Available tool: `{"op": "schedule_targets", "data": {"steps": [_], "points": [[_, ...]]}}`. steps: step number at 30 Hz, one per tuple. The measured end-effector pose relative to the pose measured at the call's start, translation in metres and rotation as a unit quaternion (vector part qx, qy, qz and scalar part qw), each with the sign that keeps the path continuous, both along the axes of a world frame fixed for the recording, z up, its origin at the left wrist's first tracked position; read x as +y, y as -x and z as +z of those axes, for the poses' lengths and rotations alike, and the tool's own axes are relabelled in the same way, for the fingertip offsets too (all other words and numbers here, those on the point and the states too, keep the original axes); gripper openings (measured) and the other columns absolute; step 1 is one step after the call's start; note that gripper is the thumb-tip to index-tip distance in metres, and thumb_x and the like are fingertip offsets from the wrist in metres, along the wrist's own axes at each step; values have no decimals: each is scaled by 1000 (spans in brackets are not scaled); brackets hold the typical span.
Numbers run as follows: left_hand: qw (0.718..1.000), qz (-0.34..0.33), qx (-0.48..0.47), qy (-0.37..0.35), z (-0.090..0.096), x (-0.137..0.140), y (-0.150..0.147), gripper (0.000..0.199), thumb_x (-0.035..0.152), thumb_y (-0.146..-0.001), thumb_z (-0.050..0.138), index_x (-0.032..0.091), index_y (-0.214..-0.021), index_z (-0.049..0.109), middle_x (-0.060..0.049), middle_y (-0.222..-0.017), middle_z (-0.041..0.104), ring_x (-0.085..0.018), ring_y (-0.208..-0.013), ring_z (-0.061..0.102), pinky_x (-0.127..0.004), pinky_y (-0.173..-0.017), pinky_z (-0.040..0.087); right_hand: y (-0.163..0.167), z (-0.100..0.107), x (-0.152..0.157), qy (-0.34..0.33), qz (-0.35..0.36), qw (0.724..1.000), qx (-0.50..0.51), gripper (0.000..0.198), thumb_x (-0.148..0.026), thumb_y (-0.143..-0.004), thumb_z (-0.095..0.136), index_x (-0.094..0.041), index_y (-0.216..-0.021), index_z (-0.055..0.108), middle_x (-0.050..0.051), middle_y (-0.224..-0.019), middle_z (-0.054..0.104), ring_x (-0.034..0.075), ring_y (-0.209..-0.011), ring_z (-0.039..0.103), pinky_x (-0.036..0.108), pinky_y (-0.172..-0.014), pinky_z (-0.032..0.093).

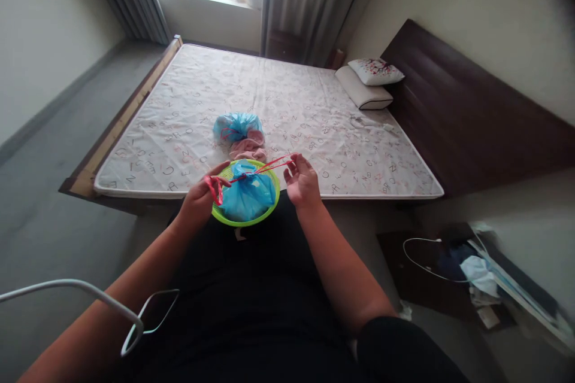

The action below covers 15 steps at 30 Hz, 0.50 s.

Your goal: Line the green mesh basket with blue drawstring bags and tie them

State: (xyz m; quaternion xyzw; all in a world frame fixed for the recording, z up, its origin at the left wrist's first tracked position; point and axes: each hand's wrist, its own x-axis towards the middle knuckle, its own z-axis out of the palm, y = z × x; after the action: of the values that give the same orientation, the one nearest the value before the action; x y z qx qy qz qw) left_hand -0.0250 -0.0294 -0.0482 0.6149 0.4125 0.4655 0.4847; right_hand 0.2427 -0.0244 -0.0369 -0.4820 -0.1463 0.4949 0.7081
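Pinching red drawstrings (272, 166) of blue bag (247, 198) with left hand (200, 196) and right hand (303, 184) by near edge of mattress (309, 161) lettered "N", "R".

A black top (251, 317) covers the torso, its short right sleeve (399, 347) ending near the elbow. 2 bare forearms (335, 263) end in a bare left hand (199, 198) and right hand (303, 184). At near left, 1 slim white cable (81, 285) bends into a loop.
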Motion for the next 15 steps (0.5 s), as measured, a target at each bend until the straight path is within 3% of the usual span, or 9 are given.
{"op": "schedule_targets", "data": {"steps": [2, 4, 5, 7, 9, 11, 13, 15], "points": [[1000, -27, -7, -2, -7, 5, -4, 56, 64, -89, 81, 20, -124, 79, -19, -164, 59, -39, -153, 54, -51, -125, 47, 8, 9, -7, -36, 45, 998, -27, 35, -51, -81, 88, -25, -93, 68, 0, -98, 77, 14, -83, 68, 26, -71, 53], [996, -76, 40, -21, -15, 9, -12, 81, 61, -76, 91, 23, -144, 71, -19, -161, 62, -38, -148, 59, -50, -119, 53, 21, 23, -15, -89, 111, 988, -57, 35, -53, -80, 89, -25, -93, 73, 1, -101, 79, 14, -85, 70, 27, -71, 53], [991, -100, 79, -30, -18, 11, -15, 82, 59, -73, 93, 23, -144, 71, -18, -153, 68, -38, -140, 65, -50, -115, 56, 26, 30, -18, -121, 145, 979, -82, 33, -53, -81, 89, -25, -94, 75, 2, -106, 80, 15, -89, 71, 27, -73, 55], [978, -124, 163, -35, -20, 19, -20, 55, 55, -78, 87, 21, -122, 81, -14, -121, 82, -33, -113, 76, -49, -104, 62, 33, 40, -20, -169, 185, 956, -155, 31, -54, -88, 84, -26, -99, 78, 3, -116, 80, 17, -100, 73, 30, -84, 58], [972, -100, 213, -6, -12, 35, -20, 34, 53, -87, 77, 20, -95, 83, -9, -87, 80, -27, -83, 74, -42, -86, 65, 34, 36, -17, -169, 155, 942, -244, 30, -53, -99, 70, -25, -107, 78, 5, -122, 79, 20, -110, 73, 37, -98, 59], [974, -55, 211, 55, 9, 62, -13, 34, 51, -90, 74, 17, -90, 79, -5, -73, 72, -20, -67, 66, -34, -70, 62, 32, 17, -11, -109, 89, 929, -342, 29, -44, -106, 57, -23, -112, 76, 8, -127, 77, 24, -123, 70, 45, -115, 54], [983, -6, 146, 111, 42, 97, -2, 33, 44, -95, 71, 11, -99, 76, -3, -74, 68, -16, -61, 63, -32, -66, 61, 28, -14, -6, -5, 80, 889, -451, 27, -31, -101, 58, -18, -118, 74, 15, -145, 70, 31, -147, 58, 54, -131, 38], [994, 50, 74, 66, 80, 131, 11, 33, 31, -104, 63, 2, -116, 71, -3, -83, 66, -13, -67, 65, -38, -78, 64, 26, -49, -4, 120, 158, 833, -516, 62, -27, -88, 74, -14, -148, 63, 21, -172, 46, 41, -168, 30, 65, -138, 23]]}}
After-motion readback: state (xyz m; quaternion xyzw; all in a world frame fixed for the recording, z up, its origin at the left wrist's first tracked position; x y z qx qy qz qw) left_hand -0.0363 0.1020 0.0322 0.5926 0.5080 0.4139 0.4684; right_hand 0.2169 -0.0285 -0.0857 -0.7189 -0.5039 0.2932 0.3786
